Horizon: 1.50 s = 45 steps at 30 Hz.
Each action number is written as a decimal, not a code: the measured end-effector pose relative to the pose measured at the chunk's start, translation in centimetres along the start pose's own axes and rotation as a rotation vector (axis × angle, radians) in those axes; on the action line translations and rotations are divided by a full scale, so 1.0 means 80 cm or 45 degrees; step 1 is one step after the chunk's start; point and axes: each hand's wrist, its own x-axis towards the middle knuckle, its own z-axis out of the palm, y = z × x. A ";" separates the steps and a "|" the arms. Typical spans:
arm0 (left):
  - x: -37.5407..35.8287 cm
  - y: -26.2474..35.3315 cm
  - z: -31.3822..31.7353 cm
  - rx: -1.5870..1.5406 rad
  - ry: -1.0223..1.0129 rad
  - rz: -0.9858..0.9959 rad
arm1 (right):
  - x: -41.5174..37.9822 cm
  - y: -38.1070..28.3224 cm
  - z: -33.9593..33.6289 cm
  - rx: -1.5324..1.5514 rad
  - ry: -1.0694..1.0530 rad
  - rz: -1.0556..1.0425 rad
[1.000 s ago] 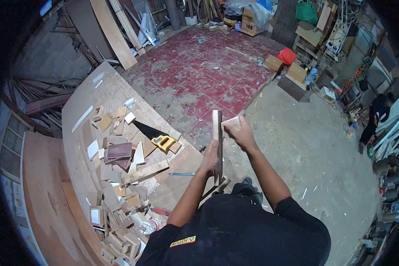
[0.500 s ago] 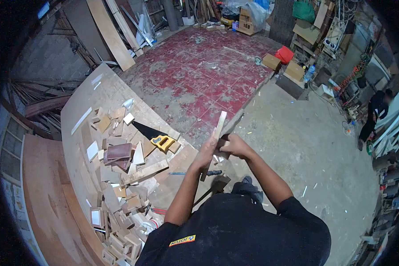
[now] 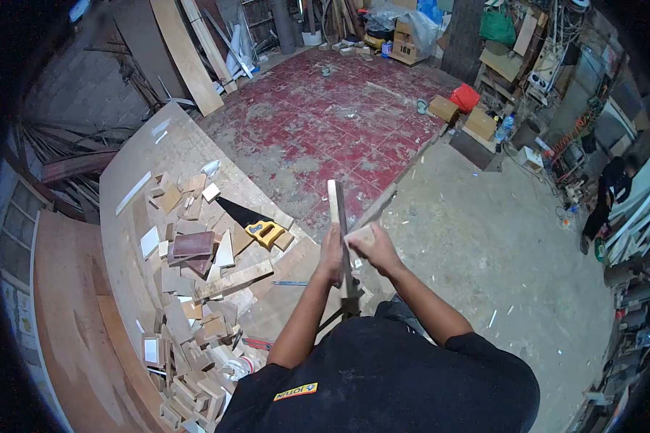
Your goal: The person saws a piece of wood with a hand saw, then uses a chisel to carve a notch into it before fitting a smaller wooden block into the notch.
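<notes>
A narrow wooden strip point(image 3: 335, 202) stands nearly upright in front of my body, with my left hand point(image 3: 331, 256) wrapped round its left side. My right hand point(image 3: 375, 251) is closed on a small pale block point(image 3: 361, 234), just right of the strip. Whether the block touches the strip is hard to tell. A handsaw point(image 3: 267, 232) with a yellow handle lies on the board to the left, among wood offcuts point(image 3: 193, 247).
The large board point(image 3: 133, 155) at left carries many offcuts, a blue pencil-like rod point(image 3: 290, 283) and red-handled pliers point(image 3: 256, 343). Cardboard boxes point(image 3: 482, 123) are at the upper right. Another person point(image 3: 612, 189) is at the far right beside white strips.
The strip has turned from slanted to more upright and shifted left. My right hand has come slightly down, and the pale block in it now shows.
</notes>
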 end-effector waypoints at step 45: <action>-0.022 -0.003 0.023 0.158 -0.056 0.155 | -0.036 -0.032 -0.036 0.703 -0.210 0.109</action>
